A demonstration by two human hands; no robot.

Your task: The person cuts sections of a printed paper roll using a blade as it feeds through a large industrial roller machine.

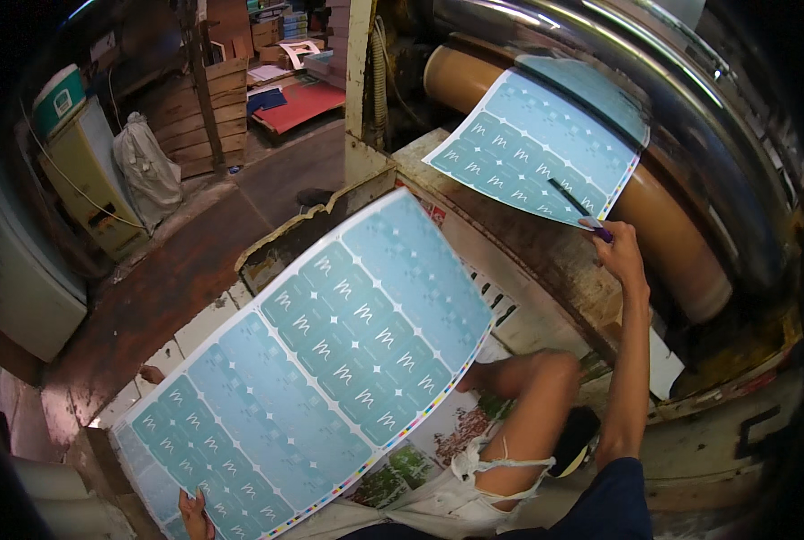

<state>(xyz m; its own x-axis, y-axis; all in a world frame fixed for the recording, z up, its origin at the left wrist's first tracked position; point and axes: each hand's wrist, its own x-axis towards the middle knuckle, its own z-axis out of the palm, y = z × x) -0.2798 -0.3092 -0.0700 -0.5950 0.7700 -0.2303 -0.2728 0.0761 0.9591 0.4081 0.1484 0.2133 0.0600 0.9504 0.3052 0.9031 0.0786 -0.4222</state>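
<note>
A large printed sheet (348, 351) in teal and pale blue, with repeated white script marks, slants across my lap. My left hand (195, 516) is closed on its lower-left edge, the thumb showing on top. Farther right, a similar printed sheet (546, 148) comes off a brown roller (690, 243) of a machine, its far end under a shiny metal cylinder. My right hand (620, 256) grips a purple-handled tool with a thin dark blade (569, 196). The blade lies over the near corner of that sheet; whether my fingers also pinch the corner, I cannot tell.
The machine's worn metal ledge (528, 229) runs between the two sheets. My bare knee (546, 369) is bent below it. At the left stand a pale cabinet (96, 180), a grey sack (145, 166) and a teal and white box (57, 99). A red board (303, 106) lies at the back.
</note>
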